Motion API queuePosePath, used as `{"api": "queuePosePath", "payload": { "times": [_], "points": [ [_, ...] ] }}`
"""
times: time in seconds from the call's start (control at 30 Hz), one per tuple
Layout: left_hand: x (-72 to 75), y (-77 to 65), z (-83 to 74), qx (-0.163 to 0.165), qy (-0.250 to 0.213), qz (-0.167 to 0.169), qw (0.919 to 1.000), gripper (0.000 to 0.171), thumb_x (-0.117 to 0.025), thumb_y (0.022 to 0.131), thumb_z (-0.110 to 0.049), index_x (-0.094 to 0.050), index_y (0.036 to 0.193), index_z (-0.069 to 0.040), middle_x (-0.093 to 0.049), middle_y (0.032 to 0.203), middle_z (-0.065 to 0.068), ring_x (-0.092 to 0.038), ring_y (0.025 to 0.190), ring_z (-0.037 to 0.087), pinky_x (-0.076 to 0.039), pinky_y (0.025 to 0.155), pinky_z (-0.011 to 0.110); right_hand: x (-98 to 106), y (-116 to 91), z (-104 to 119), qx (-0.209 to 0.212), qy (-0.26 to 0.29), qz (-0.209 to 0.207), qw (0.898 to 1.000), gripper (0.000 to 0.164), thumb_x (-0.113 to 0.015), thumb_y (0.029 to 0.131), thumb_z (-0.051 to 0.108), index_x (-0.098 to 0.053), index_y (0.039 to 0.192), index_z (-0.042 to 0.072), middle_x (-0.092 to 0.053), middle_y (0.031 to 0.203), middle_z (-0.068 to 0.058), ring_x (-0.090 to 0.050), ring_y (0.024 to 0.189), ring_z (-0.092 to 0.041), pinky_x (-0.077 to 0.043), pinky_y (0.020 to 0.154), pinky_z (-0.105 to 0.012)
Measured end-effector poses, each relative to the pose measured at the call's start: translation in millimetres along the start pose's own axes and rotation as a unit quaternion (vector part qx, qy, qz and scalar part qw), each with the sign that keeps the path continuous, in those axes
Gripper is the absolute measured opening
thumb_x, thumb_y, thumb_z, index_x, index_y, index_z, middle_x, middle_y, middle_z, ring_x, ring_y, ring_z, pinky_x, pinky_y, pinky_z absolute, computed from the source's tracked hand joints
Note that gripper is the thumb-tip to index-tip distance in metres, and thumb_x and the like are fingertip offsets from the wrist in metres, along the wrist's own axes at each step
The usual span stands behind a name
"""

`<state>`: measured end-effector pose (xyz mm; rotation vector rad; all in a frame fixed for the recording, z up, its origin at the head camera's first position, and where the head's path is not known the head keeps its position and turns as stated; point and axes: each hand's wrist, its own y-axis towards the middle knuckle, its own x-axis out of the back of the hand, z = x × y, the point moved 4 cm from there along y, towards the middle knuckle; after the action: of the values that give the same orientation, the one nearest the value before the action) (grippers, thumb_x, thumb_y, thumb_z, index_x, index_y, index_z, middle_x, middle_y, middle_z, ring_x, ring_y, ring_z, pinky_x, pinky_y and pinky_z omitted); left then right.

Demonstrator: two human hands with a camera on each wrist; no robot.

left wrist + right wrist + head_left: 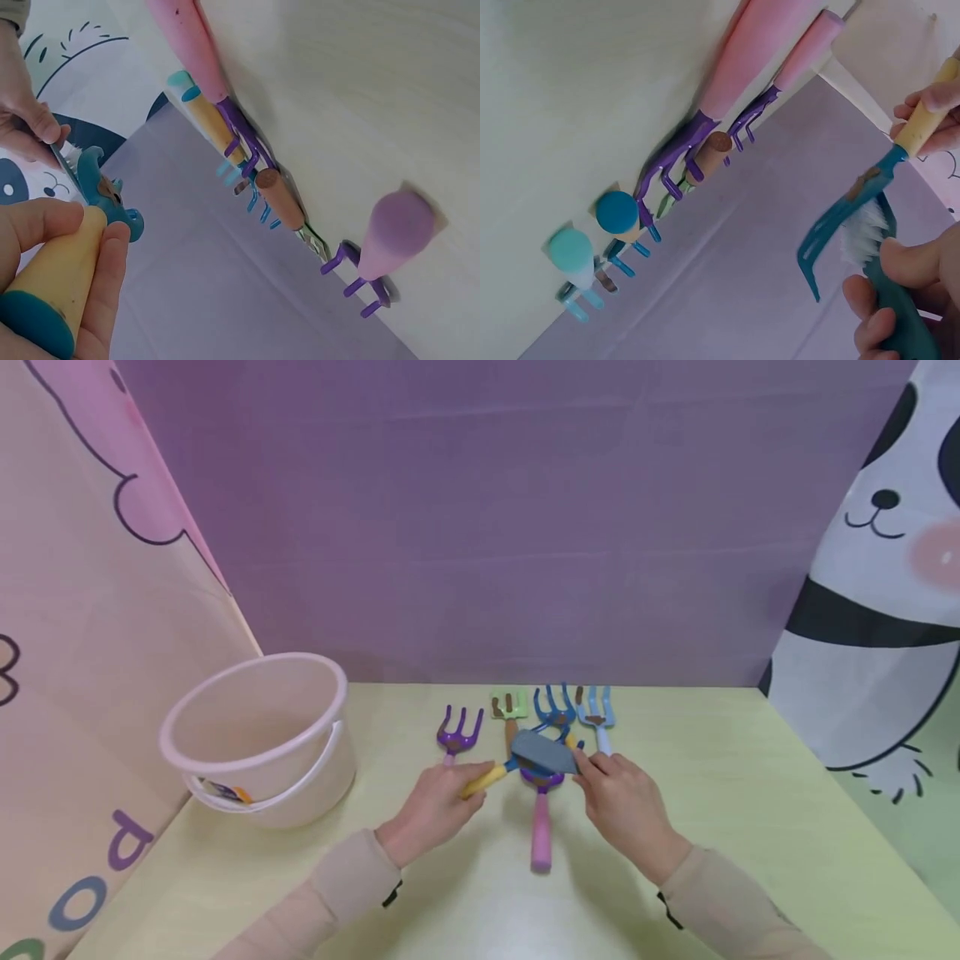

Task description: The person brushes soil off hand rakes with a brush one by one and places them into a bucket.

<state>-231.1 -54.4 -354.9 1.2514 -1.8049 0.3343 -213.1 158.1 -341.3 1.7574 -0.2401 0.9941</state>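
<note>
My left hand (438, 806) grips the yellow handle (67, 262) of a small blue garden fork (847, 202), which has a brown smear where the tines meet the neck. My right hand (626, 802) pinches a blue-grey brush (540, 752) with white bristles (864, 232). The bristles lie against the fork's tines, and the brush back hides much of the fork head in the head view. Both are held up above a purple fork with a pink handle (541, 831) that lies on the table.
Behind lie another purple fork (459, 739), a green fork with a brown handle (510, 703), a blue fork (555, 710) and a light blue fork (597, 714), several with brown smears. A pale pink bucket (341, 777) stands left, beside a printed side wall. A purple backdrop (510, 527) closes the back.
</note>
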Motion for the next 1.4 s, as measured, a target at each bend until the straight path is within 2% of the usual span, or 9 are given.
{"api": "queuePosePath", "payload": {
  "times": [0.17, 0.5, 0.67, 0.77, 0.9, 1.0, 1.13, 1.23, 1.4],
  "points": [
    [-3.8, -0.9, 1.0, -0.004, -0.008, 0.001, 1.0000, 0.038, -0.059, 0.086, -0.007, -0.055, 0.124, -0.003, -0.061, 0.120, 0.016, -0.043, 0.046, 0.001, -0.042, 0.043, 0.012, 4, 1, -1, 0.023, -0.019, 0.009, 1.000, 0.030, -0.074, 0.071, 0.009, -0.069, 0.099, -0.003, -0.065, 0.076, -0.007, -0.046, 0.055, -0.016, -0.041, 0.048, -0.024],
    [-6.7, -1.0, -0.5, -0.021, -0.014, -0.004, 0.9997, 0.038, -0.059, 0.086, -0.007, -0.056, 0.123, -0.003, -0.060, 0.121, 0.015, -0.044, 0.049, 0.000, -0.043, 0.044, 0.013, 14, -6, -9, 0.022, -0.006, 0.015, 1.000, 0.029, -0.073, 0.069, 0.006, -0.070, 0.097, -0.003, -0.064, 0.074, -0.006, -0.045, 0.054, -0.014, -0.040, 0.049, -0.024],
    [-7.3, -0.5, -1.5, -0.020, -0.011, -0.002, 0.9997, 0.037, -0.060, 0.086, -0.007, -0.057, 0.122, -0.003, -0.061, 0.120, 0.013, -0.047, 0.056, 0.002, -0.045, 0.050, 0.014, 16, -9, -14, -0.012, 0.024, 0.032, 0.999, 0.028, -0.073, 0.070, 0.007, -0.070, 0.097, -0.002, -0.064, 0.073, -0.005, -0.045, 0.056, -0.012, -0.041, 0.047, -0.023],
    [-7.0, -0.3, -1.0, -0.010, 0.000, 0.002, 0.9999, 0.037, -0.060, 0.086, -0.008, -0.057, 0.122, -0.004, -0.062, 0.119, 0.012, -0.050, 0.061, 0.003, -0.045, 0.056, 0.014, 14, -11, -16, -0.044, 0.049, 0.064, 0.996, 0.027, -0.073, 0.073, 0.008, -0.070, 0.099, -0.001, -0.063, 0.072, -0.004, -0.046, 0.056, -0.010, -0.041, 0.047, -0.022],
    [-5.7, -0.3, 0.1, 0.010, -0.003, 0.010, 0.9999, 0.038, -0.060, 0.086, -0.009, -0.056, 0.123, -0.004, -0.061, 0.121, 0.013, -0.050, 0.059, 0.004, -0.045, 0.053, 0.015, 11, -11, -19, -0.096, 0.089, 0.093, 0.987, 0.027, -0.071, 0.077, 0.008, -0.068, 0.102, -0.003, -0.060, 0.070, -0.003, -0.041, 0.054, -0.005, -0.036, 0.045, -0.018],
    [-5.2, 0.3, -0.3, 0.013, -0.012, 0.014, 0.9997, 0.038, -0.060, 0.086, -0.008, -0.056, 0.123, -0.003, -0.060, 0.121, 0.014, -0.047, 0.054, 0.004, -0.045, 0.047, 0.015, 9, -10, -19, -0.115, 0.109, 0.084, 0.984, 0.026, -0.069, 0.078, 0.007, -0.068, 0.103, -0.003, -0.059, 0.070, -0.003, -0.037, 0.052, -0.003, -0.032, 0.045, -0.017],
    [-5.7, 1.8, -2.1, -0.003, -0.016, 0.011, 0.9998, 0.037, -0.061, 0.085, -0.007, -0.057, 0.122, -0.003, -0.062, 0.118, 0.014, -0.048, 0.057, 0.003, -0.045, 0.049, 0.014, 3, -6, -13, -0.104, 0.108, 0.071, 0.986, 0.026, -0.069, 0.079, 0.007, -0.067, 0.102, -0.005, -0.059, 0.071, -0.004, -0.039, 0.052, -0.004, -0.035, 0.045, -0.018],
    [-6.3, 2.2, -3.0, -0.011, -0.015, 0.004, 0.9998, 0.037, -0.061, 0.085, -0.006, -0.058, 0.121, -0.003, -0.062, 0.118, 0.013, -0.052, 0.064, 0.004, -0.046, 0.052, 0.012, -2, -7, -9, -0.078, 0.092, 0.054, 0.991, 0.027, -0.070, 0.077, 0.006, -0.067, 0.100, -0.006, -0.060, 0.071, -0.006, -0.044, 0.053, -0.008, -0.040, 0.045, -0.021],
    [-6.0, -0.3, -2.1, -0.006, -0.005, 0.000, 1.0000, 0.038, -0.059, 0.086, -0.008, -0.056, 0.123, -0.003, -0.060, 0.121, 0.014, -0.050, 0.059, 0.003, -0.044, 0.051, 0.013, 0, -11, -8, -0.025, 0.057, 0.008, 0.998, 0.028, -0.074, 0.071, 0.005, -0.069, 0.096, -0.006, -0.061, 0.071, -0.008, -0.052, 0.057, -0.015, -0.046, 0.047, -0.025]
  ]
}}
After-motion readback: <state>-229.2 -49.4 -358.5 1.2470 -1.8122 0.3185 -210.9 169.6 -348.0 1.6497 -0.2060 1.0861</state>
